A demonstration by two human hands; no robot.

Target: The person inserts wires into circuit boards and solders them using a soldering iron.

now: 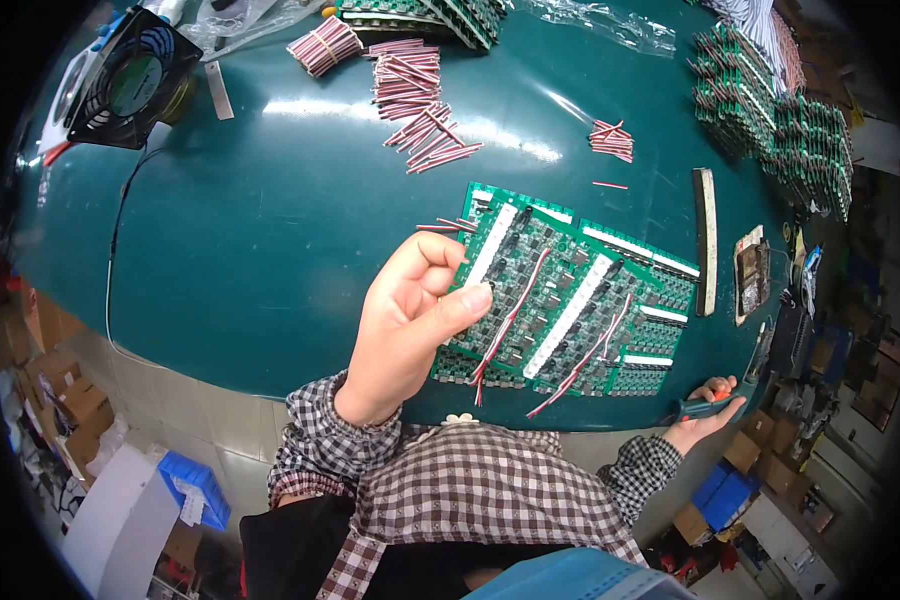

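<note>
My left hand (pixel 405 310) is raised at the left edge of a green circuit board panel (pixel 560 300). Its fingers are curled and the thumb reaches over the board; what they pinch, if anything, cannot be made out. Short red, black and white wires (pixel 446 227) stick out just beyond its knuckles. On the panel, two wire bundles (pixel 592 360) lie slanted beside white strips. More green boards (pixel 660 345) show beneath and to the right. At the table's near right edge my right hand (pixel 712 400) is closed around a tool with a dark handle (pixel 698 409) and an orange part.
Cut wire bundles (pixel 410 85) lie at the back, with a smaller pile (pixel 611 141) right of them. A black fan (pixel 135 80) stands far left, its cable trailing down. Board stacks (pixel 810 150) rise far right. Nearer are a pale bar (pixel 705 242) and a small tray (pixel 751 275).
</note>
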